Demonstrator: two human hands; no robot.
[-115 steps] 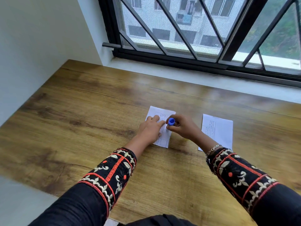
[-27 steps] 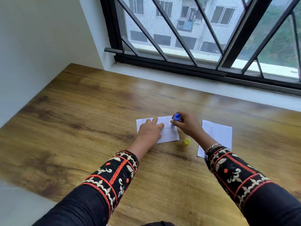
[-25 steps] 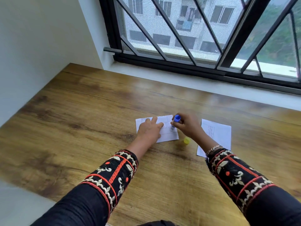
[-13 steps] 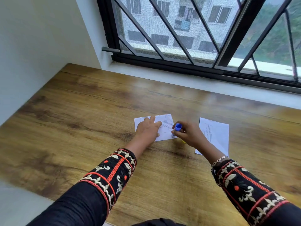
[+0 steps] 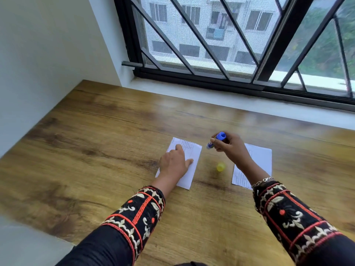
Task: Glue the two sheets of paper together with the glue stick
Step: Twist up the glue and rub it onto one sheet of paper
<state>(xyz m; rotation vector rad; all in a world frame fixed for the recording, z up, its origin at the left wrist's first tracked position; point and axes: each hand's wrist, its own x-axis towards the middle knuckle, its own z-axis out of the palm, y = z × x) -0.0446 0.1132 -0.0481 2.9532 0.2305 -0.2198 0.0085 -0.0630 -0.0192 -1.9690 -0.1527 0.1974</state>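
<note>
- Nearest to me I see two dark sleeves point(image 5: 134, 214) with red and cream embroidered cuffs reaching out over the wooden table point(image 5: 86, 160).
- On the right wrist I can make out a thin bracelet point(image 5: 264, 180), just past the cuff.
- My left hand point(image 5: 175, 164) lies palm down on the left sheet of paper point(image 5: 193, 160), fingers spread flat and gripping nothing; it covers most of the sheet's near half and pins it to the table.
- That sheet lies at a slight tilt, with faint printed lines showing near its far end.
- A small yellow cap point(image 5: 221, 167) sits on the bare wood between the two sheets, touching neither.
- The right sheet of paper point(image 5: 261, 160) lies flat, well apart from the left one; my right forearm crosses over it and hides part of it.
- My right hand point(image 5: 229, 145) is raised above the table, between the sheets and slightly beyond the cap, fingers curled tightly around the glue stick point(image 5: 216, 140).
- The stick is tilted, its blue end up and away from me, its lower tip pointing down-left toward the far right corner of the left sheet without touching it.
- Beyond the table I see a pale sill and a black-framed window point(image 5: 211, 45) with diagonal bars.
</note>
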